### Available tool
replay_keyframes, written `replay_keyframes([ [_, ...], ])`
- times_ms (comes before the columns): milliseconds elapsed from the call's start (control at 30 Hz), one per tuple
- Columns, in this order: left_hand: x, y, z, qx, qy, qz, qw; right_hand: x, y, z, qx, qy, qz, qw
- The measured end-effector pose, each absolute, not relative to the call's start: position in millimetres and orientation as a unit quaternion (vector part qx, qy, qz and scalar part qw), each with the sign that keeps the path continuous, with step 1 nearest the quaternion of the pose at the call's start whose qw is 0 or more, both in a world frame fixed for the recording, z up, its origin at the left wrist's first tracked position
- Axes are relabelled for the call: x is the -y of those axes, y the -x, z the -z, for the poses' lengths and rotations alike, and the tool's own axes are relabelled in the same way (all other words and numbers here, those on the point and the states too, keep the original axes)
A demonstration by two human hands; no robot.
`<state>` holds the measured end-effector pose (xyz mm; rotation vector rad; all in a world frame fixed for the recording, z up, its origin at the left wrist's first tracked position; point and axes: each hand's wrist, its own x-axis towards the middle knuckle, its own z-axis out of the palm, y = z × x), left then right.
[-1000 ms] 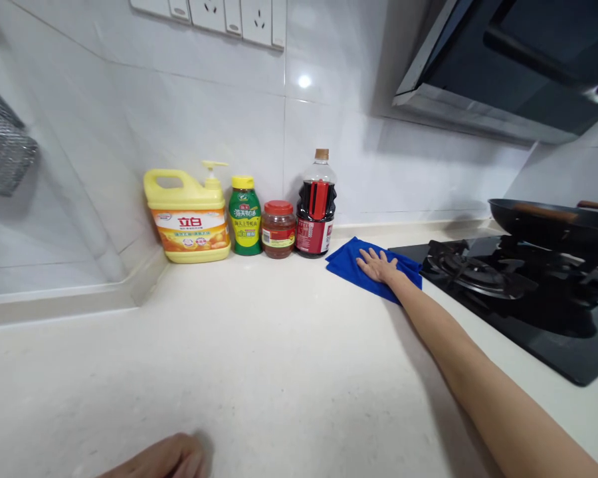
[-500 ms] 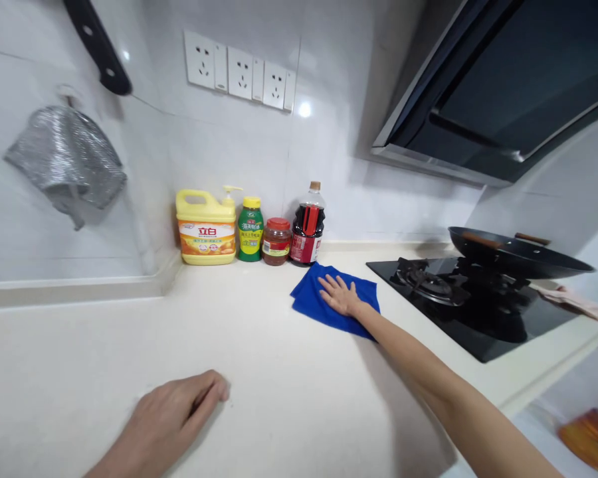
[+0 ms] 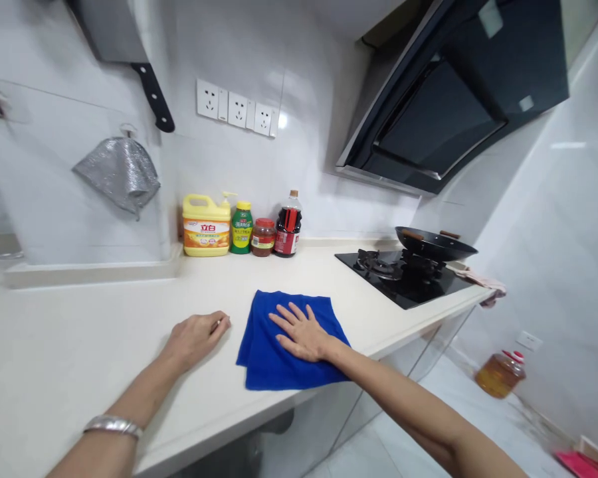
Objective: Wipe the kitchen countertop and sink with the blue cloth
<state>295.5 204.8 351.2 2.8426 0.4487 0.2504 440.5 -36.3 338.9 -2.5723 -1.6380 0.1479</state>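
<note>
My right hand [image 3: 303, 334] lies flat on a blue cloth [image 3: 274, 365], fingers spread, pressing it to the white countertop [image 3: 199, 398]. The cloth is spread out near the counter's front edge, with a fold along its left side. To the left of the cloth, my left hand [image 3: 195, 338] rests on the counter with its fingers curled closed, and I see nothing in it. A silver bracelet [image 3: 113, 425] is on the left wrist.
Along the back wall stand a yellow detergent jug [image 3: 206, 226], a green bottle [image 3: 242, 228], a red-lidded jar [image 3: 263, 238] and a dark sauce bottle [image 3: 288, 226]. A gas stove [image 3: 403, 285] with a wok [image 3: 436, 245] is at right, under a range hood [image 3: 438, 126]. A cleaver [image 3: 154, 98] hangs at left.
My right hand has drawn the blue cloth back from beside the sauce bottle to the counter's front edge. The view has shifted, showing more floor and the left wrist.
</note>
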Motion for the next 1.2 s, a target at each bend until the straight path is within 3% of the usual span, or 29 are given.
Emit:
replay_keyframes([
  [333, -214.3, -283.0, -339.1, -0.13, -0.966, -0.127, 0.182, 89.9, -408.0, -335.9, 0.597, 0.8, -0.037, 0.049],
  [533, -218.8, -287.2, -335.6, -0.126, -0.967, -0.128, 0.181, 177.2, -451.8, -325.3, 0.6, 0.797, 0.004, 0.067],
  [767, -209.0, -291.1, -344.4, -0.174, -0.967, -0.098, 0.156, 262.9, -507.2, -305.8, 0.485, 0.873, 0.045, 0.027],
  [1000, -204.5, -297.0, -351.6, -0.206, -0.962, -0.073, 0.166, 264.8, -502.4, -294.3, 0.463, 0.883, 0.077, 0.021],
  [1200, -204.2, -303.8, -350.8, -0.207, -0.964, -0.066, 0.154, 215.3, -468.4, -298.6, 0.531, 0.844, 0.079, -0.002],
])
